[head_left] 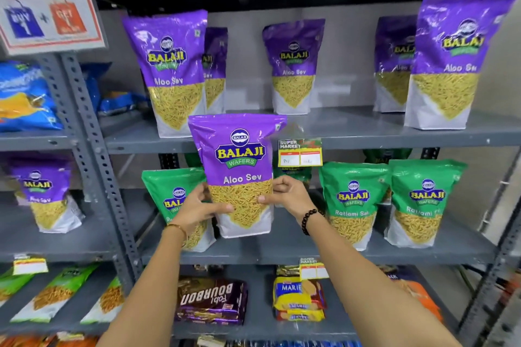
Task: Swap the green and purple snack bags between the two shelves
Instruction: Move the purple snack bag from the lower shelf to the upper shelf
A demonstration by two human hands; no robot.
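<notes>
I hold a purple Aloo Sev bag [238,160] upright in front of the lower shelf [310,255]. My left hand [201,207] grips its left side and my right hand [284,194] grips its right side. Several purple bags stand on the upper shelf [352,138], among them a front-left one [172,70], a middle one [293,65] and a far-right one [451,59]. Green Ratlami Sev bags stand on the lower shelf: one [172,197] partly hidden behind the held bag and my left hand, and two at the right [353,200] [423,200].
A grey upright post [93,149] separates a left rack holding another purple bag [45,191] and blue bags [25,96]. Below sit a Bourbon biscuit pack [211,298] and yellow Marie packs [298,298]. A price tag [300,152] hangs on the upper shelf's edge.
</notes>
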